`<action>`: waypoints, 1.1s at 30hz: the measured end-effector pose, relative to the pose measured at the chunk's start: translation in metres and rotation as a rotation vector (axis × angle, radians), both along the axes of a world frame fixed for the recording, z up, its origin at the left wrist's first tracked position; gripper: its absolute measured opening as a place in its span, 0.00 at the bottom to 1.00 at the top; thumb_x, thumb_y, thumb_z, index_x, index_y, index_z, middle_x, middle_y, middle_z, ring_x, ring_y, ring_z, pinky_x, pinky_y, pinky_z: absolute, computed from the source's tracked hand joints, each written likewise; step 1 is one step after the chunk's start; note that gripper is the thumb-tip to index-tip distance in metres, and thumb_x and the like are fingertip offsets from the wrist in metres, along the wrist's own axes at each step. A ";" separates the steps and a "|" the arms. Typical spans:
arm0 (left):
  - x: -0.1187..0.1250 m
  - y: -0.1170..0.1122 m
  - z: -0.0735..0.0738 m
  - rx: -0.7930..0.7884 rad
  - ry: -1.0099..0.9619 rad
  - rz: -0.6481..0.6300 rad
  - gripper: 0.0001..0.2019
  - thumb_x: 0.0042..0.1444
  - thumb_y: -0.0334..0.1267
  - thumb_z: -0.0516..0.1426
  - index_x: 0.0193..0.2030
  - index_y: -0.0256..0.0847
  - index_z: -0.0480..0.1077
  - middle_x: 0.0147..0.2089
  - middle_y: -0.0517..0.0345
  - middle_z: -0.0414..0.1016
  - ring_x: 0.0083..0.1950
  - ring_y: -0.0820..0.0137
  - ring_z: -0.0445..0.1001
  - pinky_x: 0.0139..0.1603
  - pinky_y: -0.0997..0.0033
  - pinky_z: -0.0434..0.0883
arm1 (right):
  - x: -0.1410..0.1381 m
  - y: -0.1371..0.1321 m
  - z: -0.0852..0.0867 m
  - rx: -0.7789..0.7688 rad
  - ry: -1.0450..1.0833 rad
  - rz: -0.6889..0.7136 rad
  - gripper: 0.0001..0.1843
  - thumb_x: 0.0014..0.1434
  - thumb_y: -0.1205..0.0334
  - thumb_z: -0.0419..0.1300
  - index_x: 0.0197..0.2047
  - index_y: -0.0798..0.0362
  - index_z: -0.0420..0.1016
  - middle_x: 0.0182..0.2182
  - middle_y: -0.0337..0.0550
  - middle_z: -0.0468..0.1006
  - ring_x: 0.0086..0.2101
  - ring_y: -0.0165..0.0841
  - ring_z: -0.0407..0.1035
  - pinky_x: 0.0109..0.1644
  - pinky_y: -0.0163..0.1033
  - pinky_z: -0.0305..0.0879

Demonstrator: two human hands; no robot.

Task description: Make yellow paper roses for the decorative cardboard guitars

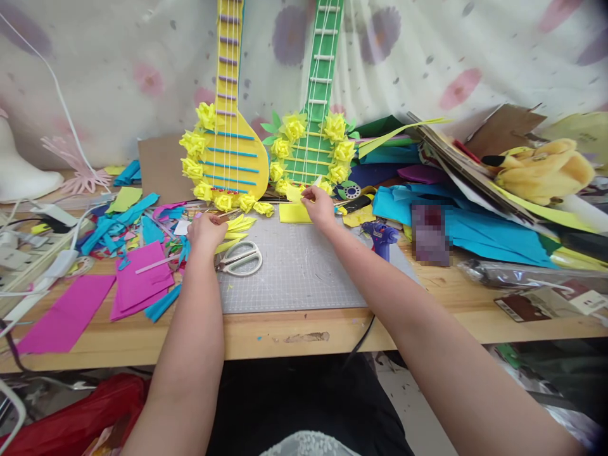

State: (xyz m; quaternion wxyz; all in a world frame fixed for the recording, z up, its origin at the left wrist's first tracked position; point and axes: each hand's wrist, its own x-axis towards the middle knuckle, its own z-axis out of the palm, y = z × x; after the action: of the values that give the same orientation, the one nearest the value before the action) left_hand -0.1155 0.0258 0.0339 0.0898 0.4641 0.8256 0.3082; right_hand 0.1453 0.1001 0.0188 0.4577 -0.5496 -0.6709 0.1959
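Observation:
My left hand (pixel 206 232) rests closed on the grey cutting mat (pixel 294 272), fingers curled over yellow paper petal strips (pixel 240 223) and a thin stick. My right hand (pixel 318 206) pinches a small yellow paper piece (pixel 293 194) above a flat yellow sheet (pixel 294 213), right below the green paper guitar (pixel 316 136) ringed with yellow paper flowers. A yellow paper guitar (pixel 230 158) with the same flowers leans beside it. White-handled scissors (pixel 240 259) lie on the mat just right of my left wrist.
A blue glue gun (pixel 382 235) lies right of the mat. Pink sheets (pixel 137 282) and blue scraps (pixel 114 225) cover the left of the wooden table (pixel 294 332). Teal paper (pixel 475 234), cardboard and a yellow plush toy (pixel 546 168) pile up at right. Cables and a power strip (pixel 28 266) sit far left.

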 end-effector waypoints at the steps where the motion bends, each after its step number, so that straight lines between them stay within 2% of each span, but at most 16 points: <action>1: 0.003 -0.001 0.001 0.086 0.056 0.025 0.10 0.39 0.34 0.58 0.32 0.39 0.67 0.42 0.44 0.70 0.50 0.51 0.65 0.52 0.46 0.59 | 0.002 -0.003 0.004 0.000 0.018 0.011 0.06 0.47 0.69 0.53 0.31 0.54 0.68 0.31 0.41 0.73 0.35 0.32 0.66 0.43 0.41 0.61; 3: 0.015 -0.003 0.005 0.276 0.137 0.043 0.11 0.43 0.33 0.56 0.36 0.38 0.66 0.45 0.43 0.68 0.54 0.51 0.61 0.55 0.47 0.56 | 0.005 -0.011 0.010 -0.043 0.056 0.052 0.06 0.47 0.68 0.54 0.31 0.54 0.68 0.30 0.41 0.73 0.33 0.31 0.67 0.41 0.40 0.62; 5: 0.033 -0.006 0.007 0.403 0.164 -0.086 0.13 0.45 0.31 0.54 0.40 0.38 0.65 0.46 0.46 0.67 0.53 0.57 0.62 0.56 0.52 0.56 | 0.009 -0.021 0.011 -0.123 0.068 0.121 0.05 0.46 0.67 0.55 0.30 0.54 0.68 0.28 0.40 0.73 0.30 0.30 0.66 0.38 0.38 0.62; 8: 0.067 -0.009 0.005 0.452 0.236 -0.538 0.18 0.44 0.30 0.55 0.45 0.40 0.63 0.50 0.50 0.66 0.55 0.62 0.61 0.57 0.60 0.57 | 0.014 -0.037 0.007 -0.264 0.012 0.231 0.05 0.43 0.68 0.57 0.28 0.54 0.68 0.25 0.38 0.72 0.28 0.28 0.66 0.34 0.35 0.61; 10: 0.086 -0.011 -0.001 0.382 0.284 -0.840 0.20 0.44 0.30 0.56 0.47 0.41 0.63 0.50 0.52 0.67 0.54 0.64 0.61 0.56 0.63 0.58 | 0.016 -0.047 0.002 -0.319 -0.032 0.275 0.04 0.44 0.69 0.57 0.27 0.55 0.69 0.24 0.37 0.71 0.27 0.27 0.65 0.33 0.34 0.60; 12: 0.099 -0.013 -0.009 0.307 0.298 -0.968 0.21 0.44 0.32 0.57 0.47 0.41 0.63 0.49 0.53 0.68 0.53 0.63 0.63 0.54 0.63 0.60 | 0.017 -0.052 -0.002 -0.330 -0.059 0.281 0.04 0.44 0.69 0.57 0.28 0.55 0.69 0.24 0.37 0.72 0.27 0.27 0.65 0.33 0.33 0.60; 18: 0.103 -0.014 -0.019 0.239 0.298 -0.967 0.16 0.47 0.34 0.57 0.45 0.41 0.65 0.46 0.55 0.72 0.49 0.64 0.66 0.50 0.63 0.61 | 0.017 -0.052 -0.016 -0.349 -0.040 0.240 0.05 0.45 0.68 0.57 0.29 0.55 0.70 0.25 0.37 0.73 0.27 0.26 0.66 0.32 0.32 0.60; 22: 0.102 -0.012 -0.018 0.193 0.261 -0.877 0.15 0.50 0.33 0.56 0.46 0.42 0.66 0.38 0.59 0.75 0.45 0.66 0.68 0.48 0.66 0.62 | 0.017 -0.051 -0.023 -0.331 0.005 0.250 0.05 0.44 0.67 0.57 0.29 0.55 0.70 0.24 0.36 0.73 0.27 0.26 0.65 0.32 0.33 0.60; 25: 0.103 -0.011 -0.018 0.167 0.231 -0.824 0.14 0.51 0.33 0.55 0.47 0.44 0.67 0.37 0.60 0.76 0.46 0.66 0.69 0.48 0.66 0.62 | 0.017 -0.054 -0.023 -0.325 0.042 0.260 0.05 0.44 0.66 0.57 0.28 0.55 0.70 0.23 0.36 0.72 0.26 0.26 0.65 0.32 0.33 0.60; 29: 0.103 -0.013 -0.019 0.174 0.206 -0.801 0.15 0.52 0.33 0.54 0.48 0.45 0.68 0.38 0.61 0.77 0.47 0.67 0.69 0.49 0.68 0.63 | 0.022 -0.057 -0.014 -0.297 0.055 0.236 0.04 0.45 0.67 0.56 0.28 0.55 0.70 0.24 0.38 0.72 0.26 0.28 0.65 0.34 0.35 0.61; 33: 0.099 -0.014 -0.018 0.172 0.171 -0.745 0.16 0.51 0.34 0.54 0.48 0.46 0.69 0.38 0.61 0.77 0.45 0.68 0.71 0.45 0.69 0.64 | 0.034 -0.055 0.011 -0.177 -0.026 0.125 0.05 0.45 0.68 0.56 0.29 0.54 0.70 0.28 0.40 0.74 0.30 0.31 0.67 0.37 0.38 0.62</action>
State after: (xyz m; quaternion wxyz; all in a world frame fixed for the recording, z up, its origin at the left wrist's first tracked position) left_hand -0.0161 0.0115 0.0160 0.0870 0.7618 0.5762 0.2830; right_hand 0.1791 0.0455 0.0302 0.3856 -0.5473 -0.6898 0.2756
